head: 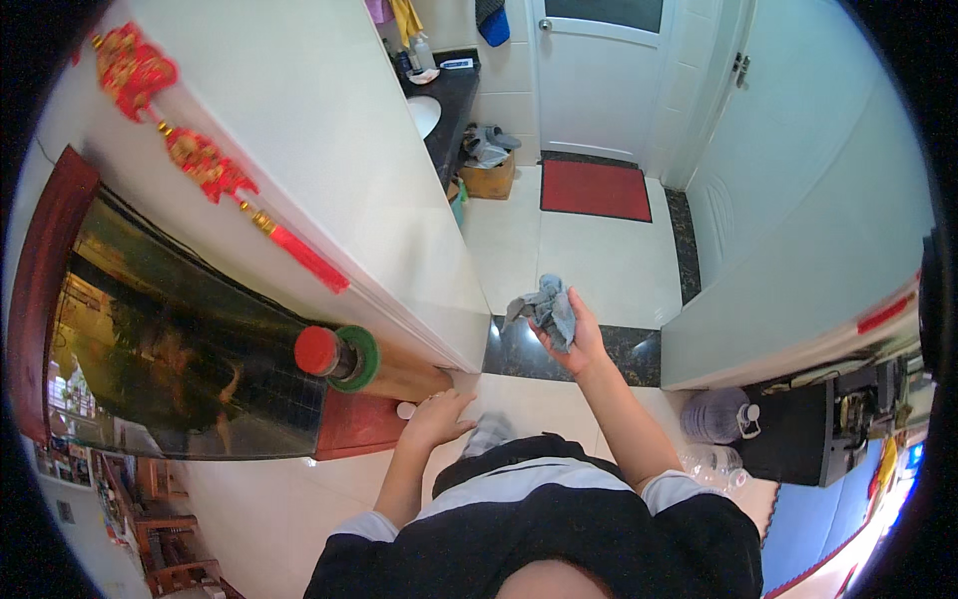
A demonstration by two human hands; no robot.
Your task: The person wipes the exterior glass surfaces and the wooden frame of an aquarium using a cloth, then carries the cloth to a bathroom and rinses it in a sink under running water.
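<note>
A crumpled grey-blue cloth (552, 311) is bunched in my right hand (580, 341), held out in front of me over the dark stone threshold (621, 348). My left hand (440, 417) is lowered at my left side with its fingers spread, beside a small white round object (406, 410) on a red wooden surface (359, 423). Whether the hand touches that object cannot be told. A container with a red lid (316, 350) and a green ring-shaped item (359, 358) are close by on the left, next to a large glass tank (187, 352).
Beyond the threshold lie a red doormat (596, 190), a white door (599, 90), a cardboard box (488, 180) and a dark washbasin counter (456, 97). Large plastic bottles (715, 415) stand at the right beside a black cabinet (793, 434). A red ornament (209, 161) hangs at the left.
</note>
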